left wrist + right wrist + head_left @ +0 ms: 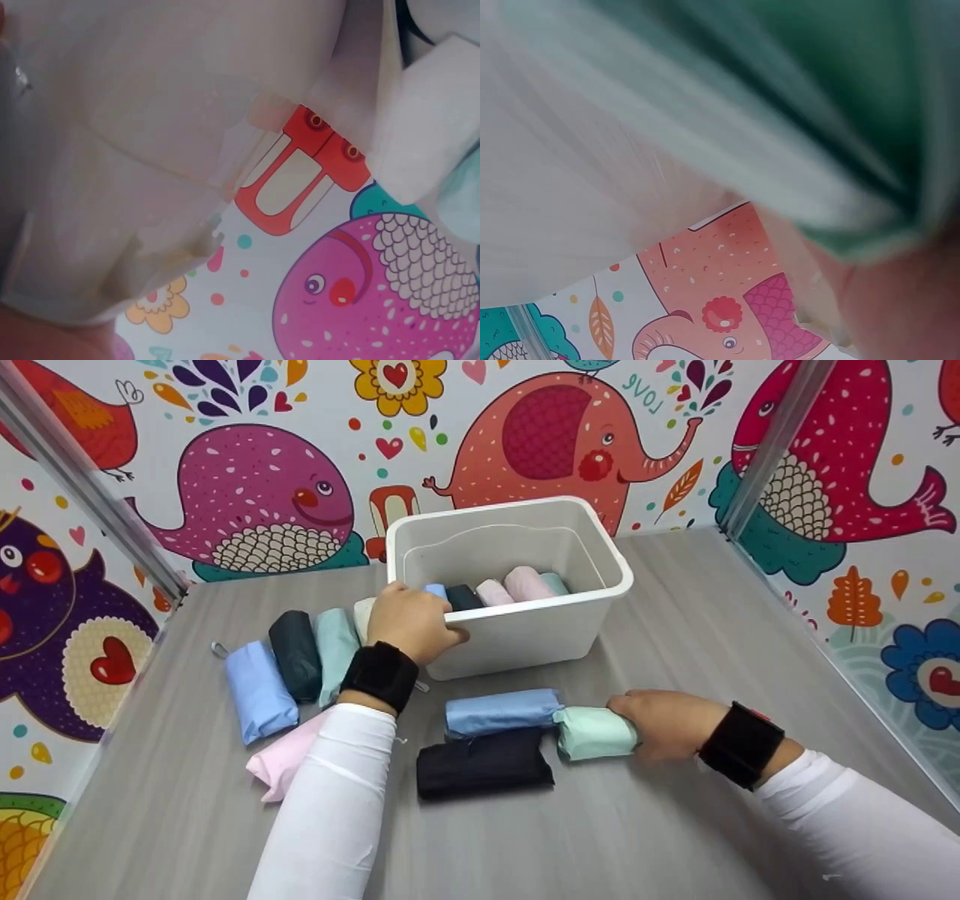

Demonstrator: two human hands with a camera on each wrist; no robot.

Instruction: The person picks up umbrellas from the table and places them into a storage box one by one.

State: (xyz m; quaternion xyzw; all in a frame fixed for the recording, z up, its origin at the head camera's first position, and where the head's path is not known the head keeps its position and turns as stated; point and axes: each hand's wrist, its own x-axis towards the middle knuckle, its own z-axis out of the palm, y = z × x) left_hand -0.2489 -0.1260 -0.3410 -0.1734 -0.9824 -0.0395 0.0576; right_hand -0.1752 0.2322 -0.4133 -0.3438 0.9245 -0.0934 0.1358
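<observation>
In the head view my left hand (409, 622) grips the near left corner of the white bin (517, 637), its thumb outside the wall. My right hand (667, 724) holds the right end of a pale green folded umbrella (598, 733), which lies on the table. Close up in the right wrist view, the green umbrella's fabric (832, 97) looks blurred. Touching its left end is a light blue folded umbrella (502, 712), with a black folded umbrella (484, 765) in front. Several rolled pieces, including a pink roll (527, 583), lie inside the bin.
Left of the bin lie a blue bundle (260, 690) with a loop, a dark bundle (295, 655), a grey-green bundle (337, 649) and a pink bundle (289, 754), partly under my left sleeve. A cream bundle (363, 617) is mostly hidden. Printed walls (397, 442) enclose the table (675, 607).
</observation>
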